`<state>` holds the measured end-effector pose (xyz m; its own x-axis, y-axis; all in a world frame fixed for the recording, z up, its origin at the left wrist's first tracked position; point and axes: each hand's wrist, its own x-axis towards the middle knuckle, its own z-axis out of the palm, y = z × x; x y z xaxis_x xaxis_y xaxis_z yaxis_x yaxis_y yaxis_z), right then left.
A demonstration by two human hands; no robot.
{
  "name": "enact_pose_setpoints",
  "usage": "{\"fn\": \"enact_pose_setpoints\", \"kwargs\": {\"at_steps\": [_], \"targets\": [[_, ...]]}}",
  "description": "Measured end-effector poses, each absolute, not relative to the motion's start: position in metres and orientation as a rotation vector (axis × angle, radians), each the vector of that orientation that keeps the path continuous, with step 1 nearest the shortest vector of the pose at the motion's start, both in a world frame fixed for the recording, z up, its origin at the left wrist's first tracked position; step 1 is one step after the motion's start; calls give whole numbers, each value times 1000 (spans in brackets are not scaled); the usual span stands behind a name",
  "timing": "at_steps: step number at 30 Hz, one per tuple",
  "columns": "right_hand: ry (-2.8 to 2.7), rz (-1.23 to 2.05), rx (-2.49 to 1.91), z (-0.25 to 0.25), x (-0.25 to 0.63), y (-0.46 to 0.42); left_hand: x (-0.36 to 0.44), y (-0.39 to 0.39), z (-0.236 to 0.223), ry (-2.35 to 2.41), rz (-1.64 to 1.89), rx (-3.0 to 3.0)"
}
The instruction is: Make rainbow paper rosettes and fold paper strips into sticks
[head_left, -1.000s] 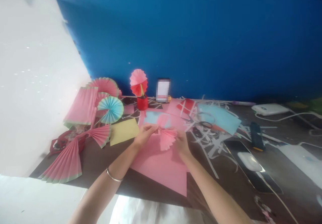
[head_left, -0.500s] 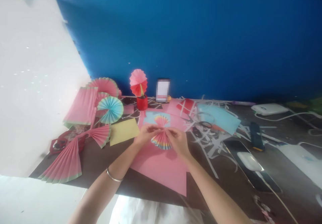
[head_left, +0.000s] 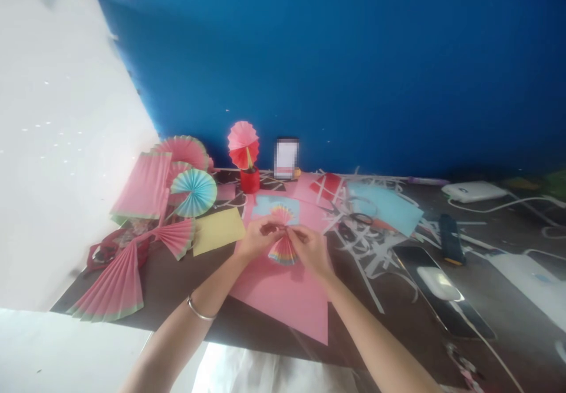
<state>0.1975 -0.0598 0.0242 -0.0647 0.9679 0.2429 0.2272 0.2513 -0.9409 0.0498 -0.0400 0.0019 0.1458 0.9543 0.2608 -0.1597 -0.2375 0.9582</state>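
Note:
A pleated paper fan (head_left: 283, 251), pink with rainbow-striped edges, is pinched at its narrow middle between both hands. Its pleats flare out above and below the pinch. My left hand (head_left: 259, 237) grips it from the left, thumb and fingers closed at the centre. From the right, my right hand (head_left: 311, 247) pinches the same middle with its fingertips. Under the hands lies a large pink paper sheet (head_left: 283, 304), with a light blue paper piece (head_left: 263, 205) on its far part. The exact folds at the fingertips are hidden.
Pink folded fans (head_left: 119, 281) and a blue round fan (head_left: 193, 192) stand at left, by a yellow sheet (head_left: 219, 232). A red pot (head_left: 250, 181) holds a pink paper rosette (head_left: 243, 145). White paper strips (head_left: 375, 251), a phone (head_left: 464, 316) and a power bank (head_left: 474, 191) lie right.
The fan's upper and lower pleats have drawn in narrower. My hands have shifted slightly at its middle and still hold it. The other things have stayed in place.

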Motion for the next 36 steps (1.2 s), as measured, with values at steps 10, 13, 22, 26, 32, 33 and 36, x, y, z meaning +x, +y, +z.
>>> {"fn": "enact_pose_setpoints", "kwargs": {"at_steps": [10, 13, 22, 26, 32, 33, 36], "targets": [[-1663, 675, -1240, 23, 204, -58, 42, -35, 4, 873, 1264, 1607], [-1747, 621, -1212, 22, 206, -57, 41, -36, 5, 922, 1241, 1674], [-2132, 204, -1110, 13, 210, -56, 49, -44, 10, 1009, 1148, 1786], [-2066, 213, -1079, 15, 210, -55, 49, -45, 8, 1028, 1131, 1724], [-1940, 336, -1113, 19, 214, -52, 45, -40, 4, 991, 1133, 1602], [-1946, 350, -1113, 19, 214, -51, 44, -40, 5, 985, 1130, 1593], [-1953, 400, -1113, 18, 214, -49, 44, -40, 6, 949, 1121, 1553]]}}
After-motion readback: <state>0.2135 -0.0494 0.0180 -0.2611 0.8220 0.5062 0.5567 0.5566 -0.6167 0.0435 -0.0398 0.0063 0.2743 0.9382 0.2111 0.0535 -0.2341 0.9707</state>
